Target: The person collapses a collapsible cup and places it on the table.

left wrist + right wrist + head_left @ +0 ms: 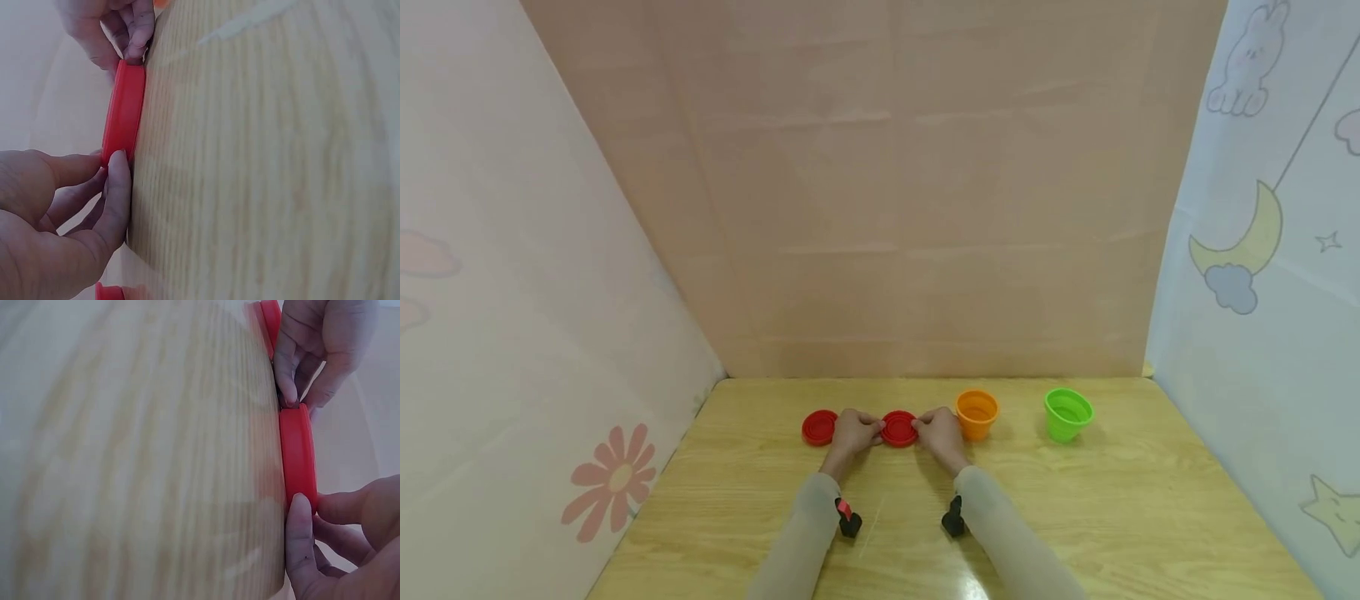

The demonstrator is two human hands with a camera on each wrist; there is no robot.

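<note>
Both hands on the red disc — it's on or just above the surface, between the two hands, with the ringed face showing. Left hand pinches its left edge, right hand pinches its right edge. Both are nearly closed, only the rim caught between thumb and fingers.

To do this well: match the two pinches in height and force, or the disc will probably tip or skate sideways. Hold the outer rim, not the ringed middle, which looks likely to flex. Move both sides together, small strokes. Elbow room is tight: right hand is right by the orange cup, can't tell if touching, and left hand is just beside the second disc. A wide swing could knock either one. Green cup stands farther right, mouth up, well apart.

Orientation: disc is round from above, so no long axis along the surface. Ringed face points up, thin direction close to vertical. Wrist views give it edge-on, side wall roughly flat to the surface — can't tell if one edge is slightly raised. No handle or spout visible, so no heading to line up.
</note>
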